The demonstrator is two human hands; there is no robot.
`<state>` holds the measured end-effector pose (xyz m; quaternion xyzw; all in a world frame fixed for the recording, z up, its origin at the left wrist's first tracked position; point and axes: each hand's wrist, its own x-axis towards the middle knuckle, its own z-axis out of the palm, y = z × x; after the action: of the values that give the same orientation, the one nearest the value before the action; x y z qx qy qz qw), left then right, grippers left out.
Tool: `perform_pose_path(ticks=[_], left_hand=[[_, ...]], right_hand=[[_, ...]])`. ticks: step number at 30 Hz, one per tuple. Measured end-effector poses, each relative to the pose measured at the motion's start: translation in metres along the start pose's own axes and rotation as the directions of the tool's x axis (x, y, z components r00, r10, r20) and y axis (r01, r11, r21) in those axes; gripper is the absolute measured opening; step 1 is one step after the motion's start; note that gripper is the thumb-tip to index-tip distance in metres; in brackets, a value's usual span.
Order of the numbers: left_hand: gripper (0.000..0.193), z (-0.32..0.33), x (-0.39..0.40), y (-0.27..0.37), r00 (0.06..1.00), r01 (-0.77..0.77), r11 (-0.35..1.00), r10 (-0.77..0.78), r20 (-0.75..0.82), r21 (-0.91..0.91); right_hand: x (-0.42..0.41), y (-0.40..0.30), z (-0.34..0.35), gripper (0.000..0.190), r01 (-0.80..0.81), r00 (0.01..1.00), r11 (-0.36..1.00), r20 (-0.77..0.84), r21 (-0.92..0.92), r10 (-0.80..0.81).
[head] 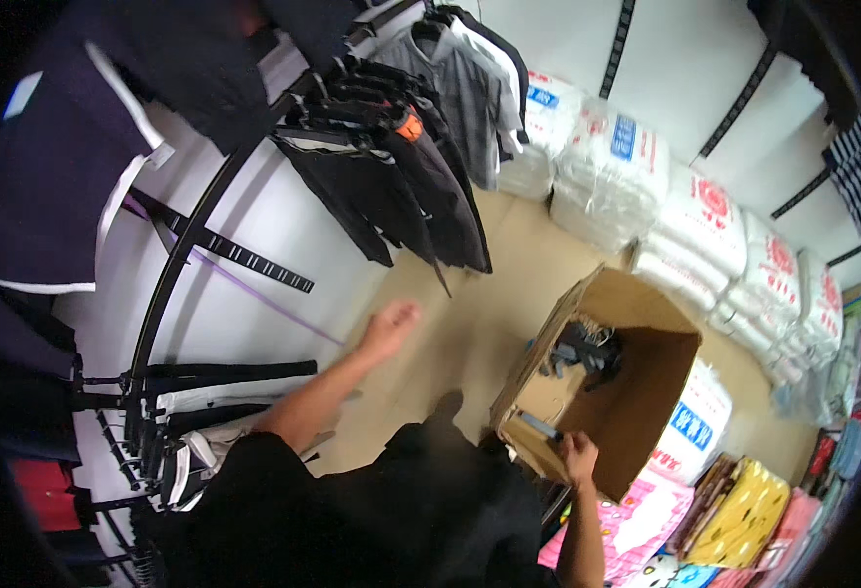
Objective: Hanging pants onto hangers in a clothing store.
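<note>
An open cardboard box (625,301) stands on the floor at the right, with a tangle of dark hangers or similar black parts (584,349) lying in its far end. At the near side of the box, my right hand (581,457) grips one end of a slim grey object (539,424), whose exact kind I cannot make out. My left hand (393,323) hangs over the floor to the left of the box, blurred, its fingers curled; I see nothing in it. Closest to it are dark trousers (401,191) on a wall rail.
Stacked plastic-wrapped white packs (614,169) bearing writing line the far wall. Folded patterned fabrics, one yellow (743,507) and one pink (643,507), lie right of me. A curved black rail (202,213) carries garments on the left; shirts (452,81) hang beyond.
</note>
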<state>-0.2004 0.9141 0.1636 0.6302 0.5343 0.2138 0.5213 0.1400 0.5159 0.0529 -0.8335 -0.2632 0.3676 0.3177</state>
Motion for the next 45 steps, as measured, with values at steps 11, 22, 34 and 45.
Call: perform_pose_path(ticks=[11, 22, 34, 45], left_hand=[[0.047, -0.193, 0.214, 0.108, 0.965, -0.256, 0.372, 0.036, -0.261, -0.892], [0.038, -0.215, 0.243, 0.127, 0.988, -0.119, 0.236, -0.071, -0.139, -0.965], [0.032, -0.199, 0.193, 0.134, 0.995, -0.081, 0.446, 0.092, -0.044, -0.891], [0.038, -0.152, 0.105, 0.129, 0.988, -0.048, 0.613, 0.147, 0.054, -0.789]], right_hand=[[-0.129, 0.005, 0.007, 0.016, 0.018, 0.971, 0.928, -0.228, 0.372, 0.073], [-0.157, 0.032, 0.036, 0.024, 0.057, 0.962, 0.934, -0.270, 0.352, 0.043], [-0.168, 0.016, 0.024, 0.027, -0.095, 0.989, 0.986, -0.096, 0.133, 0.109], [-0.153, -0.020, 0.026, 0.040, -0.042, 0.991, 0.983, -0.134, -0.180, 0.018]])
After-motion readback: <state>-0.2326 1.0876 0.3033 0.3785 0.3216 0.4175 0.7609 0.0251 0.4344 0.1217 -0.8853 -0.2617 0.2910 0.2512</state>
